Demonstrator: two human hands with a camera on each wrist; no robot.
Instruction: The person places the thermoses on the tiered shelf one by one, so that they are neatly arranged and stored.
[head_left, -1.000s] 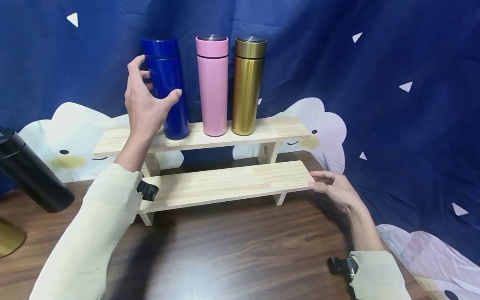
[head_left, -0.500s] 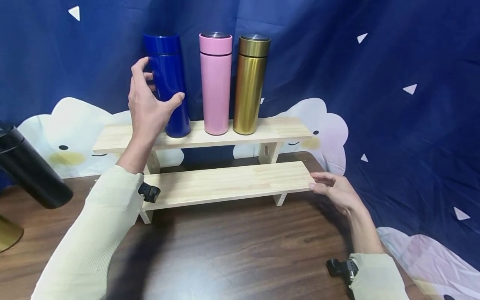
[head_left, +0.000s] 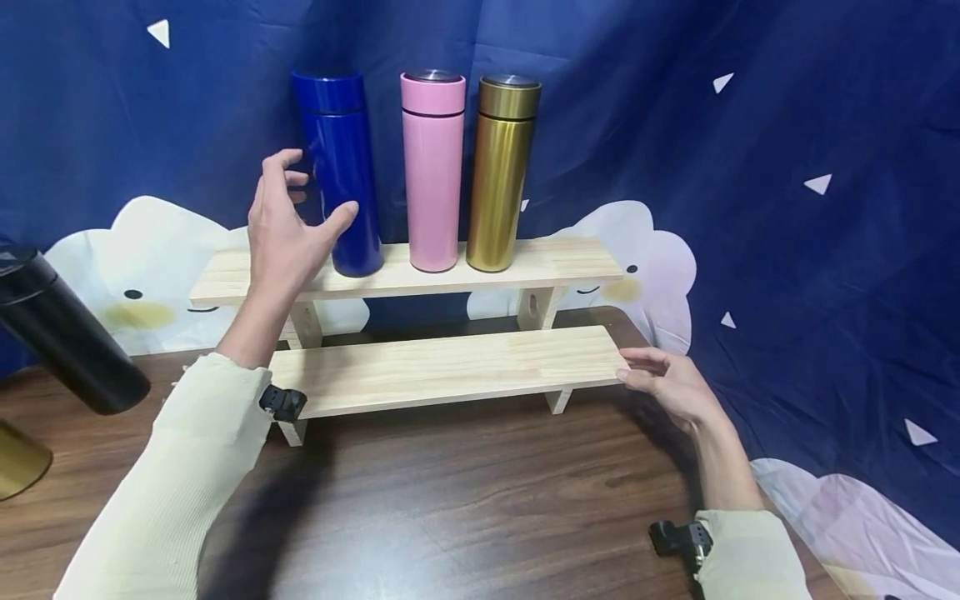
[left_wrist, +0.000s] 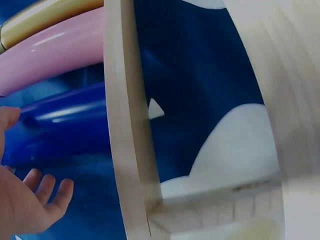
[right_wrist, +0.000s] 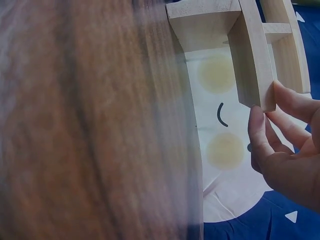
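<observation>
A blue thermos bottle (head_left: 343, 183) stands upright on the upper board of a two-tier wooden shelf (head_left: 450, 369), left of a pink thermos bottle (head_left: 433, 183) and a gold one. My left hand (head_left: 281, 233) is beside the blue bottle with fingers spread and bent. Its thumb overlaps the bottle in the head view, and in the left wrist view the fingers (left_wrist: 47, 187) show apart from the bottle's side. At the lower board's right end, my right hand (head_left: 675, 387) pinches the corner between thumb and fingers, as the right wrist view shows.
The gold thermos bottle (head_left: 501, 183) stands right of the pink one. On the left, a black bottle (head_left: 67, 333) and the base of another gold-coloured cylinder (head_left: 21, 462) are on the brown wooden table (head_left: 450, 500). A blue cloth (head_left: 637, 100) with cloud prints hangs behind.
My left hand has let go of the blue bottle and moved slightly down and left. The bottle remains standing on the upper board. My right hand stays at the lower board's end.
</observation>
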